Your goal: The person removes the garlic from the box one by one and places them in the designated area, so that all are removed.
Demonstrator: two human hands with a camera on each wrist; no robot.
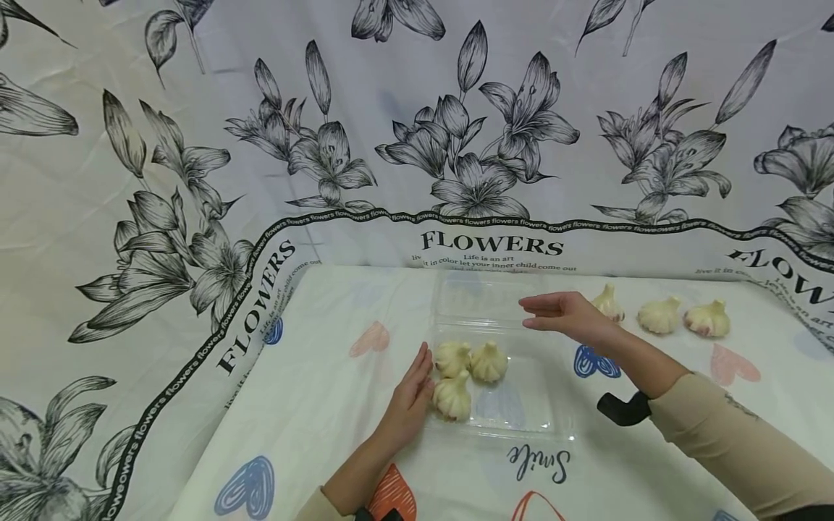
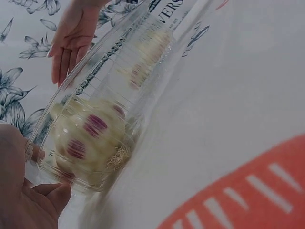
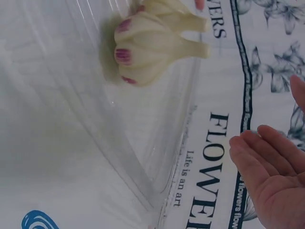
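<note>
A clear plastic clamshell box (image 1: 534, 383) lies opened on the table, its lid (image 1: 456, 297) folded back. Three garlic bulbs (image 1: 489, 362) are grouped in its left part; in the left wrist view garlic (image 2: 90, 138) shows through the ribbed wall. My left hand (image 1: 405, 401) rests against the left side of the box, fingers straight and together in the head view, fingertips at the wall and rim. Over the lid's right edge, my right hand (image 1: 570, 315) is held with straight fingers and nothing in it; the right wrist view shows its palm (image 3: 281, 191).
Three more garlic bulbs (image 1: 659, 315) stand in a row at the back right, the leftmost partly behind my right hand. A white cloth with hearts (image 1: 370, 339) covers the table. Behind it hangs a flower-printed curtain (image 1: 391, 174).
</note>
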